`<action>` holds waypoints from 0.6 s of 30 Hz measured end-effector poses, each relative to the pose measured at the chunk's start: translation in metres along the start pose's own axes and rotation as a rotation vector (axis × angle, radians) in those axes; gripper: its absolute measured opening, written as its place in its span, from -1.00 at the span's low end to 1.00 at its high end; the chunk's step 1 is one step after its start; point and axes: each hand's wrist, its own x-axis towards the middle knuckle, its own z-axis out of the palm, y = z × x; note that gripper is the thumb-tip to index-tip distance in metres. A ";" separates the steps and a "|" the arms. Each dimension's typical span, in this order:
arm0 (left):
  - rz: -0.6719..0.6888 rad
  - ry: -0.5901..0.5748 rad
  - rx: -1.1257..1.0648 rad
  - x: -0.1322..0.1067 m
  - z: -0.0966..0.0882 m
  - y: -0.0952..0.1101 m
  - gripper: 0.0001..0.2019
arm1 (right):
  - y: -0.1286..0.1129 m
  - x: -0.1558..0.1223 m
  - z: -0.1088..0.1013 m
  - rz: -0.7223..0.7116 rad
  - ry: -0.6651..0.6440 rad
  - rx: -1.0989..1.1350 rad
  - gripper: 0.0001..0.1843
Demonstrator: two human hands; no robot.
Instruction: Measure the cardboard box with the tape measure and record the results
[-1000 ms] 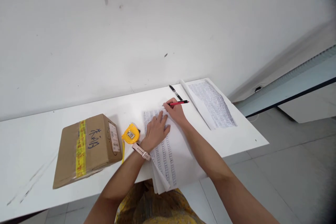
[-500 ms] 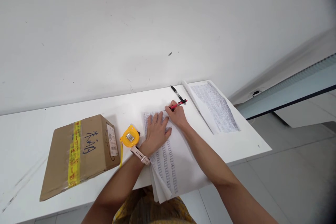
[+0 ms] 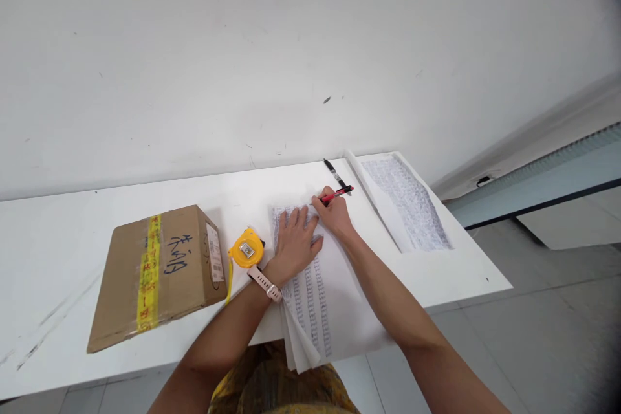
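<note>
Writing on printed sheets at the desk's near edge

The right hand (image 3: 334,212) gripped a red pen (image 3: 336,194) in its fingers, tip on the stack of printed sheets (image 3: 317,291) overhanging the desk (image 3: 77,233); the left hand (image 3: 295,242) pressed flat on them, fingers spread, beside a yellow tape measure (image 3: 246,248).

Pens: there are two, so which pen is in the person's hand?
The red pen, gripped in the right hand over the printed paper. The black pen lies loose on the table behind it, untouched.
</note>
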 end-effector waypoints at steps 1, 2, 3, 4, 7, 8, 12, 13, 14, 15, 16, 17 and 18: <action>0.000 0.000 0.002 0.000 0.000 0.000 -0.55 | 0.001 0.000 0.000 -0.005 0.000 -0.003 -0.74; 0.001 0.000 0.004 0.000 0.000 0.000 -0.55 | 0.001 0.001 0.000 -0.011 0.001 -0.002 -0.74; 0.001 0.001 0.005 0.000 0.000 0.000 -0.55 | 0.002 0.001 0.001 -0.015 0.004 0.000 -0.74; 0.000 0.002 0.007 0.000 0.000 0.000 -0.55 | 0.003 0.002 0.001 -0.016 0.006 0.003 -0.74; 0.002 0.004 0.010 0.000 -0.001 -0.001 -0.55 | 0.003 0.003 0.002 -0.014 0.004 0.008 -0.73; 0.003 0.004 0.010 0.001 -0.001 -0.001 -0.55 | 0.003 0.003 0.002 -0.013 0.003 0.009 -0.73; 0.002 -0.005 0.005 0.001 -0.003 -0.001 -0.55 | 0.001 0.002 0.001 -0.012 -0.002 0.012 -0.72; 0.002 -0.008 0.004 0.001 -0.003 -0.001 -0.55 | 0.001 0.002 0.001 -0.011 -0.003 0.013 -0.72; 0.002 -0.010 0.003 0.001 -0.003 -0.001 -0.55 | 0.001 0.001 0.001 -0.010 -0.003 0.011 -0.73; 0.001 -0.012 0.003 0.001 -0.004 -0.001 -0.55 | 0.001 0.001 0.001 -0.009 -0.002 0.009 -0.73; 0.000 -0.013 0.002 0.001 -0.004 -0.001 -0.55 | 0.001 0.001 0.000 -0.008 -0.001 0.007 -0.73; -0.001 -0.014 0.002 0.001 -0.004 0.000 -0.55 | 0.001 0.001 0.000 -0.006 0.002 0.004 -0.73; -0.002 -0.013 0.002 0.001 -0.004 0.000 -0.55 | 0.001 0.001 0.000 -0.006 0.004 0.000 -0.73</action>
